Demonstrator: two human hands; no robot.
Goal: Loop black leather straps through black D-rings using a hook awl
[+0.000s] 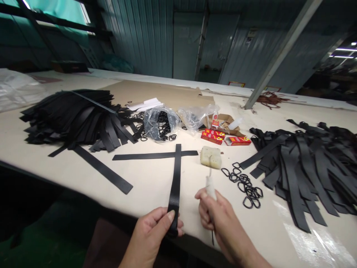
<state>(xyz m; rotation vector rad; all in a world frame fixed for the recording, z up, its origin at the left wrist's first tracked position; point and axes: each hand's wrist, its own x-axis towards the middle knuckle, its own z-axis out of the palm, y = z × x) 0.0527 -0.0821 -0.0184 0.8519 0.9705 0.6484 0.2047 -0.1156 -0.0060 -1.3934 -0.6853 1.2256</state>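
My left hand [156,232] pinches the near end of a black strap [176,178], thumb on top. That end looks folded over, with the loop partly hidden by my fingers. The strap's far end crosses over another black strap [139,156] lying flat. My right hand [216,219] is closed around a white-handled tool [210,188] with a thin shaft. In this view the shaft's tip overlaps a pale yellow, wax-like block [211,157]; I cannot tell whether they touch. A thin dark piece sticks out below my right fist. Black D-rings [245,184] lie in a loose heap to its right.
Heaps of black straps lie at the left [72,115] and right [301,163]. Behind the block are red-and-yellow small boxes [213,136], an open cardboard box [227,121] and a clear bag of black rings [161,124]. A slanted metal post [279,56] meets the table.
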